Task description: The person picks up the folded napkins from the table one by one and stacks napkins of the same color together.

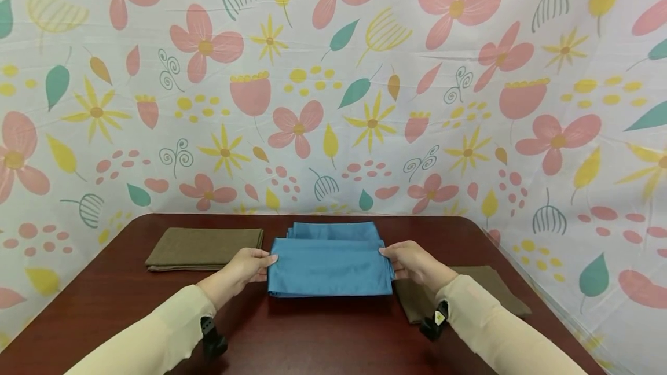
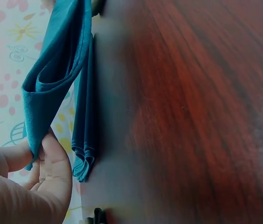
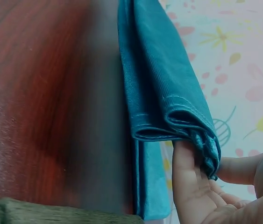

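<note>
In the head view a folded blue cloth [image 1: 330, 268] is held up by its two side edges over the table. My left hand [image 1: 251, 265] pinches its left edge between thumb and fingers. At the opposite edge, my right hand [image 1: 414, 262] grips the layered folds with the thumb on top. Behind it and partly hidden lies more folded blue cloth [image 1: 336, 230]. The left wrist view shows the held cloth's loops [image 2: 52, 88] above flat blue layers [image 2: 85, 126] on the table. Several stacked layers [image 3: 192, 126] hang from my fingers in the right wrist view.
A folded brown cloth [image 1: 203, 246] lies at the back left of the dark wooden table [image 1: 323, 334]. Another brown cloth [image 1: 484, 291] lies at the right, partly under my right forearm. A flower-printed sheet [image 1: 333, 132] hangs behind the table.
</note>
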A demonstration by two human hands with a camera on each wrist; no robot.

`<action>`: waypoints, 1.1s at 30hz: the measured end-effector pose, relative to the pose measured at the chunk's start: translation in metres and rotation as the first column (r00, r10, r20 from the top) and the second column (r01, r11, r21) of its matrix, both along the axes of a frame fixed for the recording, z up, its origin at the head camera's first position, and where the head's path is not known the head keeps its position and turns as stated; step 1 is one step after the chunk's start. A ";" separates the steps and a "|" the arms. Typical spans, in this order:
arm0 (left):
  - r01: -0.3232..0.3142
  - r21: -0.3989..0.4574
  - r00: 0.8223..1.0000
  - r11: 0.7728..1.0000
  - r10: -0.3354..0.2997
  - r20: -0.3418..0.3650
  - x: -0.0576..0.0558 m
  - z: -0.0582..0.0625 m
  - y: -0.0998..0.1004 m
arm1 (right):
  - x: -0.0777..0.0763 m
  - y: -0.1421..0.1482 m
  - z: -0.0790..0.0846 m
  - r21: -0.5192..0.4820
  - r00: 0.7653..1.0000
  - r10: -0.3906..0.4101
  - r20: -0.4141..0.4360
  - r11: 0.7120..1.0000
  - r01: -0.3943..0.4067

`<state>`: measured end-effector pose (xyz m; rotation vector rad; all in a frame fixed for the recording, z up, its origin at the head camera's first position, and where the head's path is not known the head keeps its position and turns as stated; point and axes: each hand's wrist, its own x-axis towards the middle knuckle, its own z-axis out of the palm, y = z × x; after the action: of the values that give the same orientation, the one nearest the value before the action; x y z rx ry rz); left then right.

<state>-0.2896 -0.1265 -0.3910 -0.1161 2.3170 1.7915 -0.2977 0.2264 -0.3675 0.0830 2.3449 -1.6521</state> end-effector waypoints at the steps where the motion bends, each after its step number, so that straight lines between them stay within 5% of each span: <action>1: 0.001 -0.005 1.000 1.000 -0.001 -0.002 -0.001 0.000 0.000 | -0.001 0.000 0.000 -0.001 1.000 0.000 0.000 1.000 0.000; 12: -0.003 0.012 1.000 1.000 0.003 -0.025 -0.008 0.008 0.006 | -0.015 0.001 0.007 -0.031 1.000 -0.005 0.008 1.000 0.005; 33: -0.066 0.053 0.997 0.996 0.068 -0.039 -0.036 0.003 0.014 | -0.039 0.002 0.000 -0.105 0.998 -0.056 0.018 0.993 0.058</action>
<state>-0.3258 -0.1124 -0.3875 -0.1518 2.3187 1.9020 -0.3362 0.2282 -0.3672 0.1421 2.2588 -1.7930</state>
